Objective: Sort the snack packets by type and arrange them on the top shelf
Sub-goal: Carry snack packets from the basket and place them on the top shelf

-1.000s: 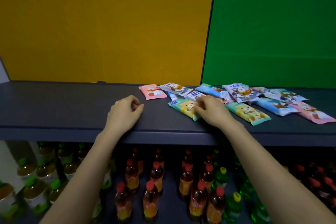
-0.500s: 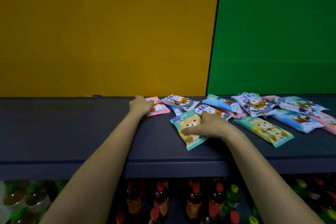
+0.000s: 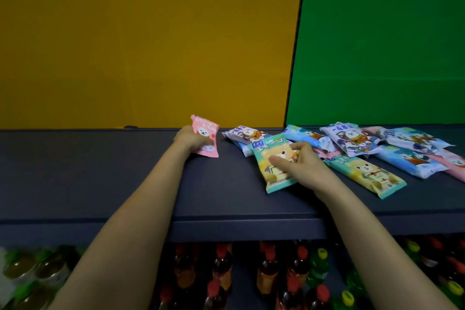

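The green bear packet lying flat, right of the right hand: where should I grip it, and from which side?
Probably the green bear packet by its near right end, coming from the shelf front. It lies flat and slanted; that end is free, while the far end is crowded by the right hand and the packet pile.

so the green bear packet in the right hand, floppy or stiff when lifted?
The green bear packet looks puffed, so it is probably light and semi-stiff, softer at its ends. Its glossy film is likely slippery for the right hand. It is flat, so unlikely to roll.
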### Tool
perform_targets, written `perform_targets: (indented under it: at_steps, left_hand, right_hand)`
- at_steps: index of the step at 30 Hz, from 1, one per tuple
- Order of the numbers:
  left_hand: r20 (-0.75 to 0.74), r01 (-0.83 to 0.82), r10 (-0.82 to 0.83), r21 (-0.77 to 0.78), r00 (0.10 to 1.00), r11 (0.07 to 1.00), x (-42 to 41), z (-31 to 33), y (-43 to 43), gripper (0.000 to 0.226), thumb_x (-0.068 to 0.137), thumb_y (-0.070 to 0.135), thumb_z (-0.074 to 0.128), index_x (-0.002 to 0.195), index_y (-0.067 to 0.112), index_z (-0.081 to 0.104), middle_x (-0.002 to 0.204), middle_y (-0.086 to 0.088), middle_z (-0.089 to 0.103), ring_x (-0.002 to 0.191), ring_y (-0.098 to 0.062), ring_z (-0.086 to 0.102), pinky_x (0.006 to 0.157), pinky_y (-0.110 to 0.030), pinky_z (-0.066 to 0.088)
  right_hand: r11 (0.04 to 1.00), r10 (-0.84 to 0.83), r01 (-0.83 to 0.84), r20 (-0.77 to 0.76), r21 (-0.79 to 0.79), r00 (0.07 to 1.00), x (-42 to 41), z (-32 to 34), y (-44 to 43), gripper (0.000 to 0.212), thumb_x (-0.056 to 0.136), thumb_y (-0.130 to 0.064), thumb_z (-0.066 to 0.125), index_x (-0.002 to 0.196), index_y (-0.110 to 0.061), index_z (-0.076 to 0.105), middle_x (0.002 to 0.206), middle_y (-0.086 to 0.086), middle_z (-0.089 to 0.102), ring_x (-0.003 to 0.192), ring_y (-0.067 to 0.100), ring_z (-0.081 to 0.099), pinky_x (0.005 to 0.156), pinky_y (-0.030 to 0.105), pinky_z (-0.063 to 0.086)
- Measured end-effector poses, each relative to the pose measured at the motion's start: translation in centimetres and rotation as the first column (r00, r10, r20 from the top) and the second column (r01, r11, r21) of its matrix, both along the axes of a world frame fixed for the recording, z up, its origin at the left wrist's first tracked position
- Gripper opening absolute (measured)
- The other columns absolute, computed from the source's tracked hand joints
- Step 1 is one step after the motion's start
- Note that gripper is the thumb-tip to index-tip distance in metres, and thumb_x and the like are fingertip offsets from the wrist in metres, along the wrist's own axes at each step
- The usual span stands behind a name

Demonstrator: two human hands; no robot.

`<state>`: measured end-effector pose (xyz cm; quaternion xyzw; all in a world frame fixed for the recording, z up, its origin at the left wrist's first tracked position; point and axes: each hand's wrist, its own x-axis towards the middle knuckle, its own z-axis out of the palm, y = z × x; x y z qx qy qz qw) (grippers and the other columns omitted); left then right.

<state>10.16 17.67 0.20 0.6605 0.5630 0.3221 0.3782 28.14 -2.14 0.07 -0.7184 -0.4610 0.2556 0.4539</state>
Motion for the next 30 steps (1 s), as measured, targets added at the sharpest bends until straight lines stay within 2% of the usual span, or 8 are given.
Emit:
perform_targets:
  at_steps: [4,7,11,15,19,22,25,30]
  left_hand:
    - [0.264,0.009,-0.010,0.003,0.964,1.000,-3.8,2.0,-4.1,0.040,0.083,-0.001,0.061,0.122,-0.004,0.054,0.120,-0.023,0.062,0.094,-0.028,0.063,0.070,-0.030,0.051]
    - [0.358,-0.082,0.054,0.064,0.932,0.995,-8.6,3.0,-8.7,0.040,0.083,0.003,0.060,0.122,0.002,0.051,0.111,-0.015,0.065,0.077,-0.018,0.063,0.054,-0.021,0.052]
    - [0.448,-0.323,0.267,0.054,0.854,0.945,-17.4,1.2,-16.2,0.031,0.081,0.008,0.060,0.110,0.012,0.049,0.098,-0.006,0.065,0.076,-0.015,0.064,0.061,-0.024,0.053]
    - [0.460,-0.582,0.498,0.052,0.735,0.811,-26.3,-2.6,-25.1,0.025,0.085,0.007,0.055,0.108,0.012,0.050,0.085,-0.005,0.062,0.054,-0.001,0.060,0.048,-0.015,0.046]
    - [0.447,-0.806,0.714,0.026,0.539,0.592,-34.1,-6.4,-34.5,0.020,0.083,0.009,0.057,0.101,0.015,0.051,0.082,-0.005,0.059,0.047,0.004,0.054,0.043,-0.011,0.042]
    - [0.425,-0.876,0.806,-0.060,0.411,0.478,-39.1,-9.6,-41.5,0.016,0.080,0.012,0.057,0.091,0.023,0.054,0.087,-0.009,0.058,0.058,-0.010,0.053,0.054,-0.024,0.041]
    - [0.372,-0.916,0.875,-0.126,0.311,0.380,-43.1,-13.2,-48.0,0.020,0.085,0.005,0.053,0.095,0.023,0.056,0.078,-0.002,0.057,0.048,-0.001,0.052,0.045,-0.018,0.044]
    - [0.326,-0.935,0.931,-0.248,0.164,0.252,-48.7,-20.2,-56.4,0.016,0.087,0.006,0.057,0.096,0.019,0.056,0.083,-0.002,0.063,0.048,0.003,0.057,0.043,-0.013,0.046]
  right_hand:
    - [0.992,0.038,-0.027,-0.091,0.126,0.995,-1.7,0.1,-0.1,0.043,0.083,-0.034,0.066,0.115,-0.020,0.039,0.116,0.006,0.062,0.101,0.022,0.063,0.095,0.039,0.047]
    - [0.973,0.127,-0.092,-0.160,0.210,0.979,-4.4,0.6,-0.4,0.037,0.085,-0.026,0.065,0.111,-0.020,0.039,0.108,0.005,0.063,0.083,0.017,0.065,0.083,0.033,0.050]
    - [0.936,0.302,-0.241,-0.234,0.256,0.924,-9.7,0.1,-0.9,0.035,0.084,-0.023,0.065,0.109,-0.022,0.041,0.102,0.002,0.066,0.078,0.014,0.067,0.079,0.035,0.054]
    - [0.863,0.497,-0.447,-0.237,0.235,0.835,-17.4,-1.7,-2.0,0.034,0.085,-0.023,0.062,0.111,-0.026,0.041,0.095,-0.006,0.066,0.076,0.011,0.068,0.071,0.031,0.053]
    - [0.744,0.665,-0.613,-0.211,0.264,0.716,-26.3,-4.3,-4.6,0.033,0.086,-0.020,0.062,0.111,-0.024,0.041,0.094,-0.008,0.066,0.079,0.010,0.069,0.067,0.025,0.056]
    - [0.622,0.783,-0.749,-0.209,0.228,0.586,-33.2,-7.1,-7.1,0.034,0.087,-0.019,0.061,0.113,-0.023,0.041,0.095,-0.006,0.065,0.079,0.012,0.068,0.065,0.023,0.056]
    - [0.484,0.861,-0.865,-0.246,0.129,0.445,-40.3,-11.2,-9.5,0.034,0.087,-0.018,0.060,0.114,-0.023,0.040,0.094,-0.007,0.064,0.076,0.009,0.067,0.059,0.019,0.055]
    - [0.307,0.883,-0.947,-0.343,-0.093,0.320,-51.2,-19.0,-14.1,0.029,0.088,-0.016,0.060,0.111,-0.018,0.042,0.109,0.008,0.064,0.090,0.023,0.066,0.073,0.036,0.055]
